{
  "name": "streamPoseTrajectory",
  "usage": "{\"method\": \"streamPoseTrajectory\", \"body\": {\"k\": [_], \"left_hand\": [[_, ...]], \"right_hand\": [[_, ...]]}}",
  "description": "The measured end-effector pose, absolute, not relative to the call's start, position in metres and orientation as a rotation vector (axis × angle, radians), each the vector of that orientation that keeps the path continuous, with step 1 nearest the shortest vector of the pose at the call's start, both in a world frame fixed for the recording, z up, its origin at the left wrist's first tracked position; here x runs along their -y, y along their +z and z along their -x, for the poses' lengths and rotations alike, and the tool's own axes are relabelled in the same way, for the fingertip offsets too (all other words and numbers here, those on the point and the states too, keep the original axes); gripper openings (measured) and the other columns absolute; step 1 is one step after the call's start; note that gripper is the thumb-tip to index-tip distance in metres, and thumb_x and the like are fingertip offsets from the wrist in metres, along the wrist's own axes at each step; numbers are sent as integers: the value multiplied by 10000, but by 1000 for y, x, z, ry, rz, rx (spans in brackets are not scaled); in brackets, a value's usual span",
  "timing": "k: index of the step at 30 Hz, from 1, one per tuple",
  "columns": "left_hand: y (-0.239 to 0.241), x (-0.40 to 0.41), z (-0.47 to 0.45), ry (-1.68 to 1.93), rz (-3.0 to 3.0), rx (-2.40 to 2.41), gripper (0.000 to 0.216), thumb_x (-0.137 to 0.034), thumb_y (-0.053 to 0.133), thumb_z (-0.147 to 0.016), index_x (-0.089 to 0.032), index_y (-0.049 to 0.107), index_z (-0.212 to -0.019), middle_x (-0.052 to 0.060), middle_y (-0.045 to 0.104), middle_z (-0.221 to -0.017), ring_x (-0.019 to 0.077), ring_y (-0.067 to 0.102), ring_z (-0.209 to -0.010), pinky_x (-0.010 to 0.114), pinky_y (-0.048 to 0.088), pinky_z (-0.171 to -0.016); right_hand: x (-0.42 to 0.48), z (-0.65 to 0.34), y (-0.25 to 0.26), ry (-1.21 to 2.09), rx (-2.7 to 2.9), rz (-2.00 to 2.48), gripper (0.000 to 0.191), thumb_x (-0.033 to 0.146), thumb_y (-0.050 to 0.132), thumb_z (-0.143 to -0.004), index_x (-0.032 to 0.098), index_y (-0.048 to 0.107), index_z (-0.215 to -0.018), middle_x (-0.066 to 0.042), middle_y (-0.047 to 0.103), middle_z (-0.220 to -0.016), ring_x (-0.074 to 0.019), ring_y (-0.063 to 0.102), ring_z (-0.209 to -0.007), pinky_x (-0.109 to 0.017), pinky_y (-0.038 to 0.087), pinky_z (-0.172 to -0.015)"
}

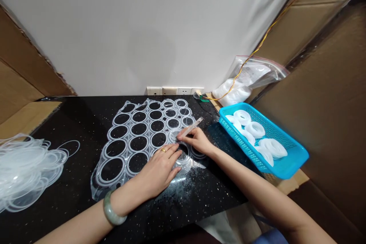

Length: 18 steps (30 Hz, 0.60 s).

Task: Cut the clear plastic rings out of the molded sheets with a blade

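A translucent sheet of moulded rings [129, 137] lies flat on the black speckled countertop [82, 122], most of its circles open to the dark surface. My left hand [164, 164] rests palm down on the sheet's near right part, fingers stretched out. My right hand [197, 141] pinches a thin, pale, flat-handled tool [192, 127] slanted up to the right. Its lower end is hidden by my fingers, over a ring in the right part of the sheet. White dusty residue [183, 187] is spread over the counter just in front of my left hand.
At the left lies a heap of thin clear rings [28, 171]. A blue basket [294, 160] holding stacks of white rings [255, 129] stands right, before a zip bag [243, 80] of white material. Wall sockets [174, 91] and a yellow wire [264, 38] are behind; cardboard [328, 84] flanks the counter.
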<state>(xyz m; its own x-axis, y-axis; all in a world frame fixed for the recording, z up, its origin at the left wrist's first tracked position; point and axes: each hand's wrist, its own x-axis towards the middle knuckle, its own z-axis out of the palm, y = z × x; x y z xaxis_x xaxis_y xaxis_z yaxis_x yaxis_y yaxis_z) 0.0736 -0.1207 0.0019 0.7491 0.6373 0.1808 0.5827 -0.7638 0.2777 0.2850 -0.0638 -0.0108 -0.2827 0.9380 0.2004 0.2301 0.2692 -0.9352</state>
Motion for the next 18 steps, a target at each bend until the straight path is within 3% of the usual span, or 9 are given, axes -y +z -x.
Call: {"method": "streamPoseTrajectory", "body": {"k": [18], "left_hand": [[-6, 123, -74, 473, -2781, -961, 450, -294, 583, -927, -111, 546, -1337, 172, 507, -1429, 314, 467, -1324, 509, 433, -1071]], "right_hand": [[68, -283, -12, 885, 1795, 993, 209, 379, 703, -836, 175, 735, -809, -64, 718, -862, -194, 667, -838, -332, 524, -798]]}}
